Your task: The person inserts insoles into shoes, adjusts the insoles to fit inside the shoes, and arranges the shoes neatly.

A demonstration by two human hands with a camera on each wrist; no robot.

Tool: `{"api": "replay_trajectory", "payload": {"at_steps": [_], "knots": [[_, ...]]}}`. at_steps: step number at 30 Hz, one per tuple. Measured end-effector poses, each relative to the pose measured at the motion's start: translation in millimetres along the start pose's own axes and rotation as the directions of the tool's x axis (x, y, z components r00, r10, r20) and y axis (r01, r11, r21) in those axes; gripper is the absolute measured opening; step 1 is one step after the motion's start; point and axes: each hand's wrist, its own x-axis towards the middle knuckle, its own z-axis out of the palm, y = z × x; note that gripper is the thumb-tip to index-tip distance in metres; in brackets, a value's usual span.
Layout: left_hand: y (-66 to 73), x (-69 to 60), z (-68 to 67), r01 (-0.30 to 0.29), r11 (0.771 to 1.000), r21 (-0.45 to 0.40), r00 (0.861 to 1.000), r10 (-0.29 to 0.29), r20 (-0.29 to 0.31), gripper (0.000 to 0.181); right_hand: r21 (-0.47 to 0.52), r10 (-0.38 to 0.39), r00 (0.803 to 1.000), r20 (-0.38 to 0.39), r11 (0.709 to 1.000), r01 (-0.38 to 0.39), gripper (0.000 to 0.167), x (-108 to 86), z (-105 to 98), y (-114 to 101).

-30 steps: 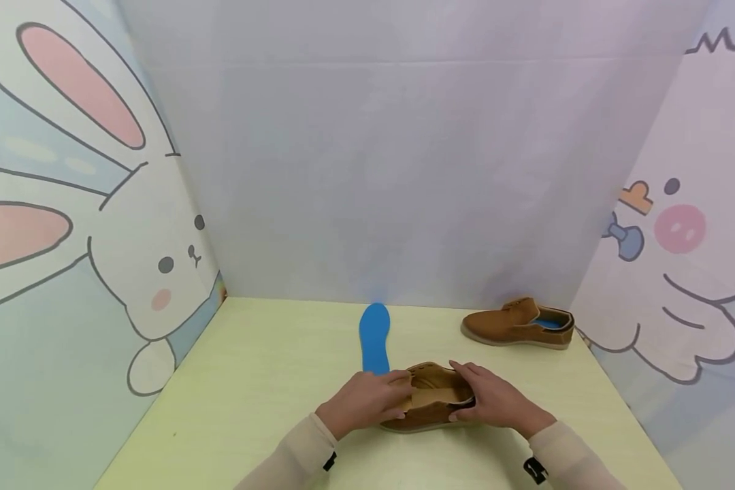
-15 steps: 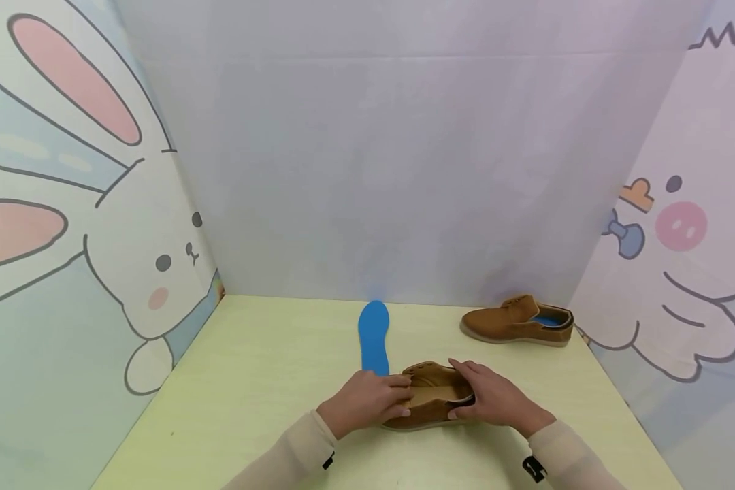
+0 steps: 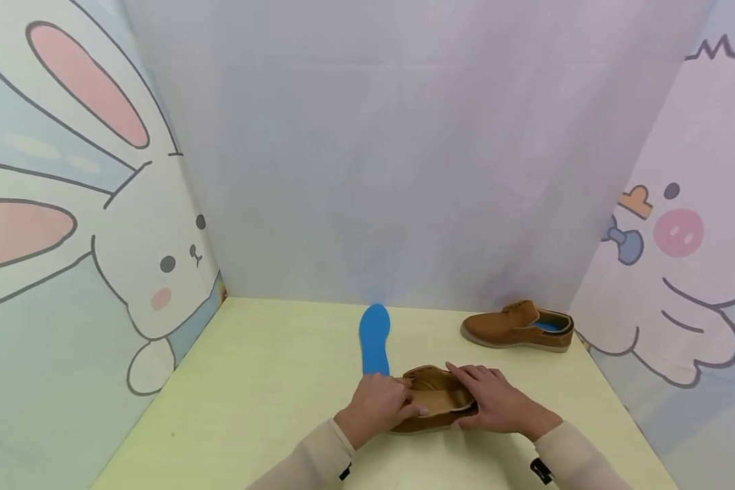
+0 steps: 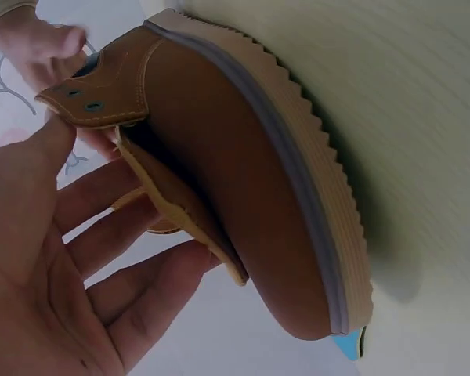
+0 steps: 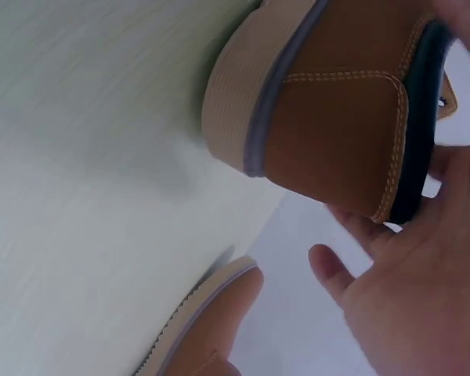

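Step in hand, apparently: opening the brown leather-look shoe (image 3: 427, 423) on the pale-yellow tabletop (image 3: 269, 361). Left hand (image 3: 376, 406) pinches front flaps (image 4: 102, 92); right hand (image 3: 501, 403) grips heel (image 5: 337, 133). Next move likely calls for steady heel support.

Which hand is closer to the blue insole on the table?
The left hand: it is by the near end of the blue insole, at the front part of the nearer shoe. The right hand is farther right, at that shoe's heel.
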Motion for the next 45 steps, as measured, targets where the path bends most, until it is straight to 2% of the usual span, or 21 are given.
{"api": "replay_trajectory", "payload": {"at_steps": [4, 7, 15, 24, 27, 32, 37, 45], "knots": [[0.5, -3.1, 1.9, -0.002, 1.000, 0.007, 1.000, 0.002, -0.006, 0.050, 0.051, -0.093, 0.992, -0.086, 0.994, 0.098, 0.066, -1.7, -2, -1], [0.3, -4.2, 2.6, 0.010, 1.000, 0.003, 1.000, -0.010, -0.007, 0.050, 0.026, -0.136, 0.982, -0.128, 0.990, 0.140, 0.056, 3.2, -4, -3], [4.5, -7.0, 4.7, 0.031, 0.996, -0.080, 0.999, -0.028, 0.046, 0.056, -0.024, -0.109, 0.993, -0.036, 0.994, 0.108, 0.059, 16.3, -2, -5], [1.9, -11.0, 9.6, 0.011, 0.999, -0.050, 1.000, -0.009, 0.022, 0.071, -0.065, -0.189, 0.977, -0.097, 0.981, 0.183, 0.064, 20.9, 3, -5], [0.7, -11.5, 11.4, 0.002, 1.000, -0.018, 1.000, -0.001, 0.016, 0.078, -0.071, -0.168, 0.982, -0.086, 0.984, 0.162, 0.066, 24.4, 2, -7], [-0.9, -12.2, 15.7, -0.010, 1.000, 0.007, 1.000, 0.010, 0.011, 0.085, -0.013, -0.073, 0.997, -0.038, 0.997, 0.073, 0.064, 32.3, -1, -13], [-4.0, -13.8, 16.4, -0.013, 1.000, -0.013, 1.000, 0.013, 0.013, 0.088, 0.022, -0.036, 0.999, -0.011, 0.999, 0.036, 0.058, 42.3, -2, -11], [-5.7, -14.5, 18.4, 0.006, 0.998, -0.065, 0.999, -0.003, 0.053, 0.093, 0.099, -0.007, 0.999, 0.050, 0.995, 0.002, 0.054, 47.7, 0, -5]]}}
